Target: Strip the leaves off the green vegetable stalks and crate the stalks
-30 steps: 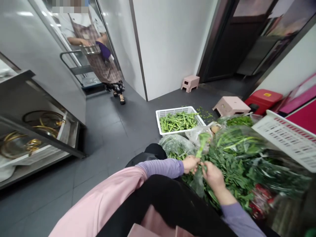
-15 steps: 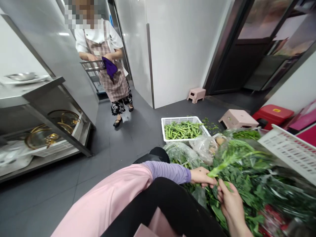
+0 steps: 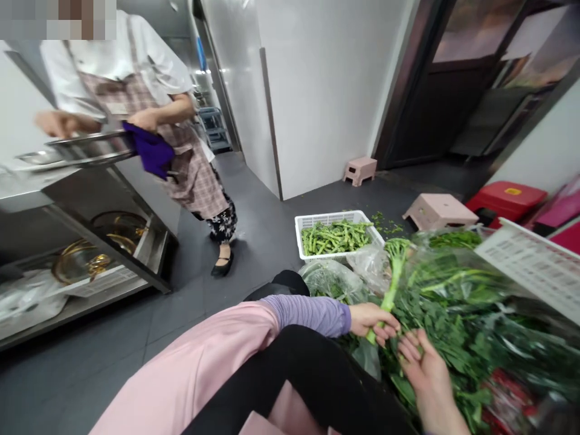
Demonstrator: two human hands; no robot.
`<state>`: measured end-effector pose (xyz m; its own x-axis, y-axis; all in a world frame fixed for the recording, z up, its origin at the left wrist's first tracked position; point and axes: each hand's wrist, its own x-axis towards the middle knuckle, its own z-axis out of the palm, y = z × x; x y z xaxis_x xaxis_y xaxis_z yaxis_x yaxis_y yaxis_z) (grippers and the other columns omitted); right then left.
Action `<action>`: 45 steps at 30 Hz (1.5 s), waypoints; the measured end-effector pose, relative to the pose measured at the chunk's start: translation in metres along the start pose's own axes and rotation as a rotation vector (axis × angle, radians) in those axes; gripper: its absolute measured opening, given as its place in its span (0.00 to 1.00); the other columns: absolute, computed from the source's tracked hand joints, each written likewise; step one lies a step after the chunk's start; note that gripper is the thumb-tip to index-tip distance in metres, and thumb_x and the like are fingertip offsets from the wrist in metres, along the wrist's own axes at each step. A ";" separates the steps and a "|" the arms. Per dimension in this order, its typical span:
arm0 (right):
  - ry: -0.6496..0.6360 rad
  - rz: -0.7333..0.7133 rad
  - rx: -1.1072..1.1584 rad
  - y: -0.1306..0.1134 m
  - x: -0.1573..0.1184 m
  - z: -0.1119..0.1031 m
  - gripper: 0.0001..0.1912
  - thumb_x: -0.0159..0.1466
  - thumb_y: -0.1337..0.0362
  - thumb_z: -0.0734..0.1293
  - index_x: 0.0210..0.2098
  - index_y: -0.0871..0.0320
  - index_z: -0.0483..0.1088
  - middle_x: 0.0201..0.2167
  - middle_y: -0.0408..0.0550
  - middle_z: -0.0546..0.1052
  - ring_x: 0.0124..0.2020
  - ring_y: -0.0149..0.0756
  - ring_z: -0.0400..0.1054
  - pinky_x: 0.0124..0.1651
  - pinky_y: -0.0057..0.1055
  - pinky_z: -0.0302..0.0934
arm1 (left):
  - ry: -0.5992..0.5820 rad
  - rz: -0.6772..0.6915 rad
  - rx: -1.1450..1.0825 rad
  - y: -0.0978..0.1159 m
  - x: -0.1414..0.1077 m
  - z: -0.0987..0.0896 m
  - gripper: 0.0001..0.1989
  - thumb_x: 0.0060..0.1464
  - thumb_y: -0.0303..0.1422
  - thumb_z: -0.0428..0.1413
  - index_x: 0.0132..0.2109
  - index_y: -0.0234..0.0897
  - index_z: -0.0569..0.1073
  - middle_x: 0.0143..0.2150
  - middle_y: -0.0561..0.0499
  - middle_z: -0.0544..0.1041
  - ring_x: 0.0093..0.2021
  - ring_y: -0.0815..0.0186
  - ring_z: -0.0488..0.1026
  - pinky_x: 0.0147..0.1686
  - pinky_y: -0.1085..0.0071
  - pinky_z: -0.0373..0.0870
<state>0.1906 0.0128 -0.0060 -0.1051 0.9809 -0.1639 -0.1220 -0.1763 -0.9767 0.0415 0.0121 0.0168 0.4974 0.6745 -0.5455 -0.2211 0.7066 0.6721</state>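
A green stalk (image 3: 393, 281) is held above the near edge of a heap of leafy greens (image 3: 457, 326), its bushy top pointed to the far side and its bare end to the near side. It is gripped low down by the left hand (image 3: 371, 320), whose fingers are closed around it. The right hand (image 3: 428, 371) is held just beside, palm partly turned up and fingers loosely curled; whether anything is pinched there cannot be told. The step in hand is judged to be the handling of this single stalk between both hands, with its lower end kept exposed. For the next move, a steady left grip and a light fingertip pinch by the right hand seem called for, so that the stem is not crushed. Around the heap, clear plastic bags (image 3: 333, 278) are seen on the left, and a white crate (image 3: 534, 260) is tilted on the right. Farther off, stalks (image 3: 338, 237) are held in a white basket (image 3: 333, 256), beside which green scraps (image 3: 385, 225) are scattered on the floor. Beyond, a small pink stool (image 3: 360, 169) is set by the wall. At far left, a metal pan (image 3: 97, 148) and a purple cloth (image 3: 151, 151) are held by another person (image 3: 193, 181).
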 end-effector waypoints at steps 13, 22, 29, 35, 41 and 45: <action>0.215 0.122 0.292 -0.037 0.051 -0.048 0.25 0.43 0.50 0.74 0.29 0.55 0.59 0.20 0.33 0.62 0.14 0.19 0.50 0.15 0.20 0.35 | 0.123 0.121 0.535 0.013 0.030 -0.018 0.12 0.53 0.33 0.56 0.44 0.35 0.67 0.19 0.60 0.63 0.13 0.76 0.59 0.13 0.80 0.58; 0.296 -0.124 0.051 -0.058 0.072 -0.027 0.18 0.52 0.52 0.70 0.29 0.54 0.59 0.16 0.33 0.57 0.14 0.21 0.48 0.17 0.22 0.39 | 0.272 0.446 0.860 0.004 0.025 -0.036 0.09 0.47 0.31 0.59 0.38 0.36 0.71 0.25 0.54 0.69 0.26 0.69 0.67 0.27 0.78 0.62; 0.354 0.190 0.515 -0.053 0.077 -0.010 0.17 0.62 0.61 0.60 0.22 0.56 0.47 0.14 0.32 0.52 0.11 0.18 0.40 0.14 0.19 0.34 | 0.320 0.520 1.089 0.002 0.015 -0.044 0.06 0.52 0.33 0.54 0.38 0.37 0.69 0.27 0.52 0.68 0.28 0.67 0.68 0.31 0.74 0.62; -0.024 0.643 0.522 -0.010 0.045 0.030 0.12 0.58 0.64 0.65 0.24 0.58 0.56 0.13 0.31 0.53 0.11 0.17 0.40 0.13 0.17 0.33 | 0.074 0.275 0.377 0.020 0.007 -0.027 0.11 0.52 0.39 0.55 0.33 0.37 0.63 0.17 0.62 0.58 0.13 0.76 0.54 0.15 0.78 0.55; 0.034 0.236 0.359 -0.010 0.029 0.022 0.15 0.49 0.59 0.73 0.28 0.61 0.66 0.15 0.33 0.58 0.13 0.17 0.45 0.14 0.18 0.35 | 0.084 0.126 0.171 0.030 0.012 -0.034 0.14 0.51 0.41 0.57 0.35 0.33 0.69 0.14 0.63 0.54 0.11 0.77 0.52 0.12 0.78 0.53; 0.128 0.140 0.226 -0.023 0.029 0.020 0.15 0.49 0.58 0.72 0.30 0.61 0.68 0.12 0.33 0.57 0.13 0.19 0.46 0.15 0.20 0.36 | -0.066 0.211 0.251 0.023 0.017 -0.028 0.16 0.50 0.42 0.58 0.36 0.32 0.70 0.15 0.62 0.57 0.11 0.77 0.54 0.12 0.78 0.54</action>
<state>0.1707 0.0435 0.0147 -0.0128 0.9455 -0.3252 -0.3334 -0.3107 -0.8901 0.0214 0.0461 0.0085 0.5175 0.7792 -0.3536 -0.1154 0.4730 0.8735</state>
